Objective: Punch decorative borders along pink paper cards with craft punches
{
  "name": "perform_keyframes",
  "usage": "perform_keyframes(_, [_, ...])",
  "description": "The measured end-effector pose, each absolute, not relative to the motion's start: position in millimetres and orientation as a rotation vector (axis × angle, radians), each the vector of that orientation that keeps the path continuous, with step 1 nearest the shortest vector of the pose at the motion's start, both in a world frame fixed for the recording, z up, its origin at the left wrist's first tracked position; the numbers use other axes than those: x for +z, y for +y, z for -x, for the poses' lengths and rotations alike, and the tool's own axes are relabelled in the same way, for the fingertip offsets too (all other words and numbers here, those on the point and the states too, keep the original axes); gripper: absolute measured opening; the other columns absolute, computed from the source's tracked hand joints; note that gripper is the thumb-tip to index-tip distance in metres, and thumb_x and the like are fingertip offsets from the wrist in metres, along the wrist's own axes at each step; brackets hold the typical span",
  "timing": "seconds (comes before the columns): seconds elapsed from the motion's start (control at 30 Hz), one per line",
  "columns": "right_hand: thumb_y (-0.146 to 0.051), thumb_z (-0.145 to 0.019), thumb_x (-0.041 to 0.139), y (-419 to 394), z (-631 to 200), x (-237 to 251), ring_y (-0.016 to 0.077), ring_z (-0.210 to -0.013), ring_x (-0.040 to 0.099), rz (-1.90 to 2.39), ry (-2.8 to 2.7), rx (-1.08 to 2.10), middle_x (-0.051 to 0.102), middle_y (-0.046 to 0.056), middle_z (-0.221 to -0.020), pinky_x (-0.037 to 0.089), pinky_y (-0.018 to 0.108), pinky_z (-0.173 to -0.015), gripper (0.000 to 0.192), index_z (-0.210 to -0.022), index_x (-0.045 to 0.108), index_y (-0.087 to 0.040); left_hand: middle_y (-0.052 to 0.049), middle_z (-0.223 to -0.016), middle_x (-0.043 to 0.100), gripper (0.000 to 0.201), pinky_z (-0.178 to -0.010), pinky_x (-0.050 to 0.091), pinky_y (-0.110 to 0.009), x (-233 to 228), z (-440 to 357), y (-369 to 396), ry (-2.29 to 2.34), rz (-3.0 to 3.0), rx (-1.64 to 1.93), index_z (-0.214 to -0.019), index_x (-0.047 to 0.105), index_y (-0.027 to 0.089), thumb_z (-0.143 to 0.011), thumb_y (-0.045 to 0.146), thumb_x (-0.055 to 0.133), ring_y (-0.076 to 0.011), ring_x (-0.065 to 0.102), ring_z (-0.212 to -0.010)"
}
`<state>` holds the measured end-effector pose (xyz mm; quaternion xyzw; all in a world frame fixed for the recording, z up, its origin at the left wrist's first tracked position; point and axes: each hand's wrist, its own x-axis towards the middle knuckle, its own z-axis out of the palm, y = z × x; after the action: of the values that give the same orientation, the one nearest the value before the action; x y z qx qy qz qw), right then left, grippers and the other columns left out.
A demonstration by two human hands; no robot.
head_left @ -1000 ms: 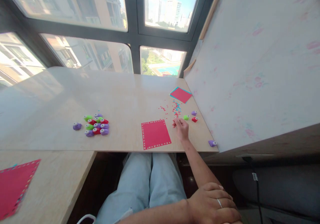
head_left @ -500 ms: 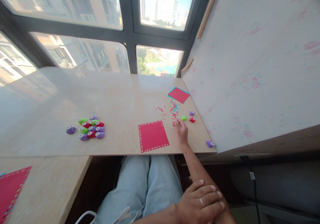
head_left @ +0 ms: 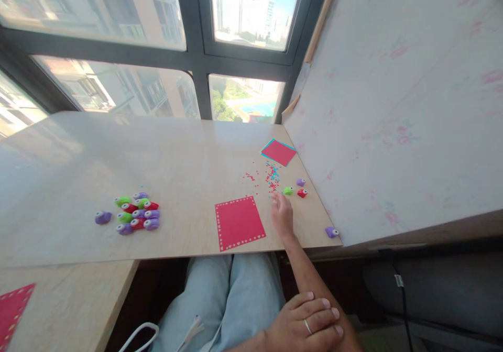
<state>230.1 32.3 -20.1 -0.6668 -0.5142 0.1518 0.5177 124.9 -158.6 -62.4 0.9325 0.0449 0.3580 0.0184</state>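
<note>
My right hand (head_left: 282,216) lies on the pale wooden table (head_left: 176,158), fingers stretched out and holding nothing, its fingertips at the near end of a scatter of tiny red and blue paper bits (head_left: 271,179). Just left of it lies a red paper sheet (head_left: 239,222) with a punched border. A green punch (head_left: 288,190), a red punch (head_left: 302,193) and a purple punch (head_left: 301,182) sit just beyond the fingers. My left hand (head_left: 306,326), wearing a ring, rests flat on my right forearm above my lap.
A red sheet on a blue one (head_left: 279,152) lies at the far right. Several small punches (head_left: 135,215) cluster at the left, one purple punch (head_left: 102,217) apart. Another purple punch (head_left: 331,231) sits by the wall panel (head_left: 393,106). A red sheet (head_left: 13,310) lies on the lower-left table.
My right hand has uncurled and stretched its fingers toward the paper bits. My left hand's fingers have spread flat on the forearm. The camera has tilted slightly.
</note>
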Motion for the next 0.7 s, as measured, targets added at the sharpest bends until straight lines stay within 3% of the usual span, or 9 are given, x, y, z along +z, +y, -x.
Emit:
perform_keyframes(0.1, [-0.011,-0.082,0.044,33,-228,-22,0.0266,-0.115,0.055,1.649,-1.328,0.325,0.068,0.012,-0.110,0.035,0.048,-0.110,0.042,-0.117,0.065,-0.020,0.002,-0.137,0.061,0.025,-0.118,0.032,-0.039,-65,-117,-160,0.212,-2.796,1.183,-0.114,0.067,0.029,-0.099,0.039,0.050,-0.0180,0.047,-0.136])
perform_keyframes(0.23, [-0.010,-0.078,0.048,33,-225,-22,0.0263,-0.128,0.049,1.584,-1.250,0.287,0.062,0.011,-0.130,0.030,0.049,-0.115,0.054,-0.131,0.058,-0.021,-0.005,-0.115,0.070,0.028,-0.095,0.050,-0.027,-74,-95,-160,0.381,-2.501,1.186,-0.101,0.067,0.021,-0.100,0.039,0.046,-0.0158,0.063,-0.109])
perform_keyframes(0.33, [-0.015,-0.081,0.051,29,-225,-19,0.0269,-0.121,0.055,1.599,-1.181,0.314,0.065,0.012,-0.124,0.037,0.048,-0.110,0.044,-0.122,0.063,-0.022,-0.003,-0.083,0.069,0.023,-0.070,0.051,-0.025,-84,-80,-158,0.532,-2.439,0.891,-0.093,0.065,0.020,-0.097,0.033,0.048,-0.0138,0.064,-0.074])
perform_keyframes(0.4, [-0.017,-0.082,0.051,26,-225,-15,0.0268,-0.115,0.058,1.617,-1.148,0.330,0.068,0.012,-0.117,0.040,0.047,-0.107,0.036,-0.115,0.066,-0.022,0.001,-0.069,0.063,0.014,-0.062,0.047,-0.027,-88,-78,-155,0.506,-2.494,0.711,-0.088,0.064,0.021,-0.090,0.033,0.057,-0.0146,0.060,-0.063])
perform_keyframes(0.5, [-0.018,-0.084,0.053,22,-226,-11,0.0252,-0.109,0.062,1.575,-1.075,0.388,0.071,0.009,-0.111,0.043,0.044,-0.104,0.030,-0.110,0.066,-0.024,0.002,-0.064,0.061,0.019,-0.061,0.044,-0.029,-89,-81,-150,0.464,-2.609,0.552,-0.077,0.061,0.021,-0.081,0.037,0.070,-0.0166,0.058,-0.062])
perform_keyframes(0.7, [-0.018,-0.085,0.052,15,-226,-11,0.0232,-0.098,0.066,1.612,-1.028,0.503,0.072,0.006,-0.099,0.048,0.041,-0.097,0.028,-0.110,0.063,-0.025,0.000,-0.064,0.062,0.023,-0.061,0.042,-0.032,-94,-82,-146,0.497,-2.655,0.596,-0.072,0.059,0.021,-0.081,0.039,0.070,-0.0185,0.057,-0.064])
